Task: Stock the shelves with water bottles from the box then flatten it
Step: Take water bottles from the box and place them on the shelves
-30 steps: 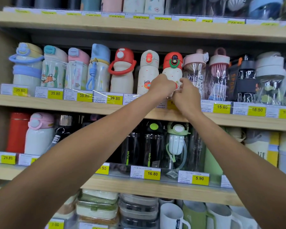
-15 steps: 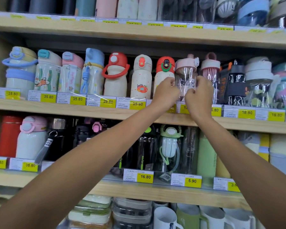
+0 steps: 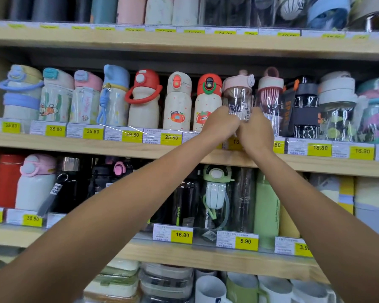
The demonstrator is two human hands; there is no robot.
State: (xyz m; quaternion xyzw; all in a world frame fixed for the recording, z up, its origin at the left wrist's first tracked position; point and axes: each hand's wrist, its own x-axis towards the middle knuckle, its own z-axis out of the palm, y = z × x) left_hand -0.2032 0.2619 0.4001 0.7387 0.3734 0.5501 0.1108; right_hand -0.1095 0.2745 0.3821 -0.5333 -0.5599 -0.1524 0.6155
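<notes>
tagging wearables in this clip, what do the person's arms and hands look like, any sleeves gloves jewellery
Both arms are bare to the frame's edge: no sleeve on the left arm or right arm. The left hand and right hand are ungloved; no watch, bracelet or ring shows on the wrists or hand backs. Fingertips are hidden.

Both arms reach up to the middle shelf (image 3: 53, 142); the left hand (image 3: 220, 125) and right hand (image 3: 257, 130) hold the lower part of a clear bottle with pink lid (image 3: 239, 95), standing upright between other bottles
</notes>
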